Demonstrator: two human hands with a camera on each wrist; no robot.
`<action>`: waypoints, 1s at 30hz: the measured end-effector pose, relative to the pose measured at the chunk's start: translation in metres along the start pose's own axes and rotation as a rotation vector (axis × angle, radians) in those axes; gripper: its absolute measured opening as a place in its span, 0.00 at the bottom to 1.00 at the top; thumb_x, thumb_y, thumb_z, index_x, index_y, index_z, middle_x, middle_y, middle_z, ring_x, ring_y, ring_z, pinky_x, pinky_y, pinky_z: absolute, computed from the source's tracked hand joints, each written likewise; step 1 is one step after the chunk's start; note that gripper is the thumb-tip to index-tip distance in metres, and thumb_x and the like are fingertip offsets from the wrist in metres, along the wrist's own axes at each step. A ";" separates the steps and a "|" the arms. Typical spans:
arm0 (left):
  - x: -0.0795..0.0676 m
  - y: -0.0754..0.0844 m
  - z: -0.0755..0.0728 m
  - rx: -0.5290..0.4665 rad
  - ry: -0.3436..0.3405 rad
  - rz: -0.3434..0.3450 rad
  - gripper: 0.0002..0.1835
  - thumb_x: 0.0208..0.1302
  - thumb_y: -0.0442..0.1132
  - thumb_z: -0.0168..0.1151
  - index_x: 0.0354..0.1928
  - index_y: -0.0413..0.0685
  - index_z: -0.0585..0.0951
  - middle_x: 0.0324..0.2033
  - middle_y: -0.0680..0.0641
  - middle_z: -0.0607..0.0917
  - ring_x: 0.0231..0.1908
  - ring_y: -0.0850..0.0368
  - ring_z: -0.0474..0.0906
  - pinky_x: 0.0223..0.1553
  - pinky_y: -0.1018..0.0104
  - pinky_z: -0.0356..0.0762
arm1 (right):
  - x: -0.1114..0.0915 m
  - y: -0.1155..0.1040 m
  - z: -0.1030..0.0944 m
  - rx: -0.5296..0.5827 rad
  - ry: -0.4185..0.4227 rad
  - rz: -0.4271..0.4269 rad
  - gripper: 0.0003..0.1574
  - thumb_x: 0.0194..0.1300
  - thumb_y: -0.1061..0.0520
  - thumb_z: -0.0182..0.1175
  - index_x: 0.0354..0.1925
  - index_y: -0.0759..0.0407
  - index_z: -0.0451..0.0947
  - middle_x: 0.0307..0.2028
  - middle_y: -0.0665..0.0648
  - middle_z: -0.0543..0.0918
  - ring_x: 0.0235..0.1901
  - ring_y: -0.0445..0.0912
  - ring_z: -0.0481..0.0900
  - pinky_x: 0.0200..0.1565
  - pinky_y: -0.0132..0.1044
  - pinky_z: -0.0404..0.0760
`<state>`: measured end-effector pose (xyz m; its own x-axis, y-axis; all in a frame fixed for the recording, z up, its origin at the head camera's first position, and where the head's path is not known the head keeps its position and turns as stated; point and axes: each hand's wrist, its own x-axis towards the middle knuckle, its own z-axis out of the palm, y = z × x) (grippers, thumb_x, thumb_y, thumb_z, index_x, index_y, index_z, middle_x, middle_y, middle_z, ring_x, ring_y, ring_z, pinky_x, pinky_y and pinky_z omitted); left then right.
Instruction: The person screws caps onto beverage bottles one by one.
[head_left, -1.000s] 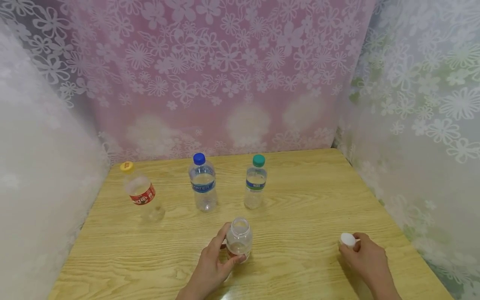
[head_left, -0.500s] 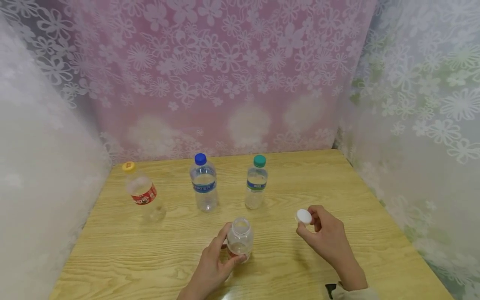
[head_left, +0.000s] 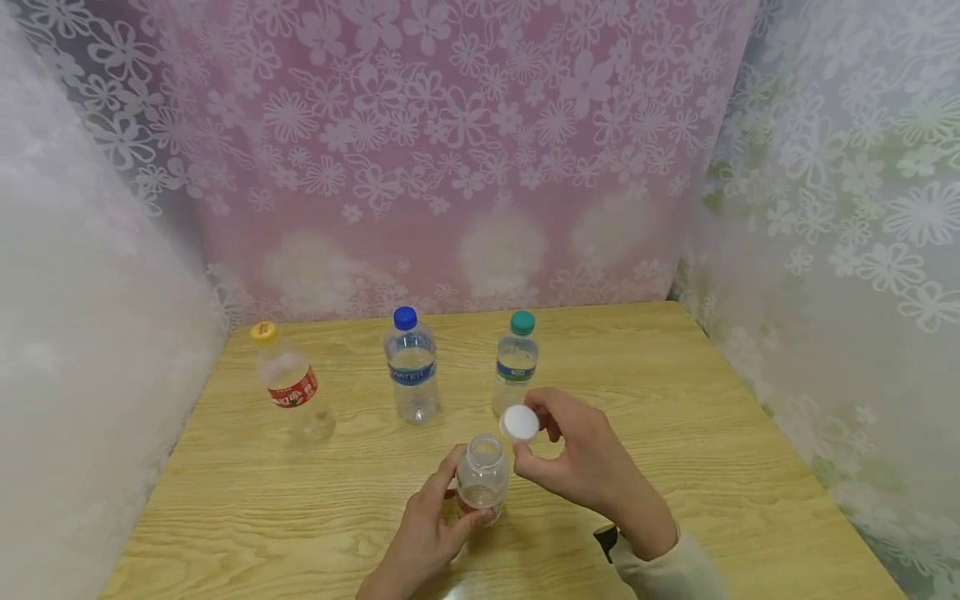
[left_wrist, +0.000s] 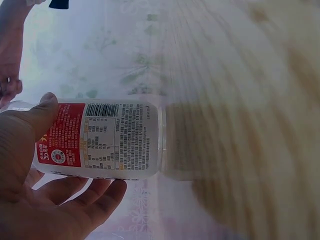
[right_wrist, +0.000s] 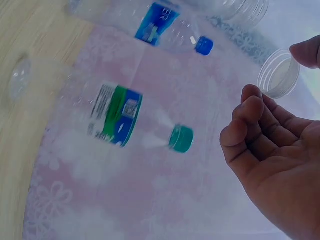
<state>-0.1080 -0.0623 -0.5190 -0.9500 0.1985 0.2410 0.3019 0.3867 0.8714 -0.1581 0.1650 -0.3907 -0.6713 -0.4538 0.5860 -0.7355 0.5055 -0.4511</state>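
My left hand [head_left: 429,525] grips a clear wide-mouthed plastic bottle [head_left: 482,477] that stands upright and uncapped on the table. In the left wrist view, the thumb lies along the bottle's red and white label [left_wrist: 95,137] and the fingers wrap beneath it. Between thumb and fingers, my right hand [head_left: 588,458] pinches a white cap [head_left: 521,423] with a clear rim. This cap is held just above and right of the bottle's mouth, apart from it. The right wrist view shows the cap's hollow underside [right_wrist: 281,75] with its ridged inside.
Behind the hands stand a blue-capped water bottle [head_left: 414,375], a green-capped bottle [head_left: 515,358] partly hidden by the right hand, and a yellow-capped bottle with a red label [head_left: 294,390] at left. Flowered curtains [head_left: 480,167] surround the wooden table [head_left: 247,517].
My right hand has carried the white cap leftward across the table, from the far right to beside the bottle's mouth. My left hand keeps its hold on the bottle.
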 end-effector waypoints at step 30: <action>-0.003 0.000 -0.001 -0.009 0.019 0.066 0.48 0.63 0.45 0.78 0.81 0.58 0.63 0.62 0.53 0.84 0.57 0.55 0.84 0.50 0.55 0.88 | 0.004 -0.015 0.026 0.005 -0.216 0.058 0.18 0.58 0.54 0.73 0.43 0.50 0.75 0.30 0.47 0.77 0.27 0.39 0.72 0.30 0.25 0.73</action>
<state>-0.1051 -0.0639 -0.5196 -0.9293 0.2059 0.3065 0.3636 0.3649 0.8571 -0.1522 0.1370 -0.3989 -0.7161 -0.5711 0.4013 -0.6951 0.5317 -0.4838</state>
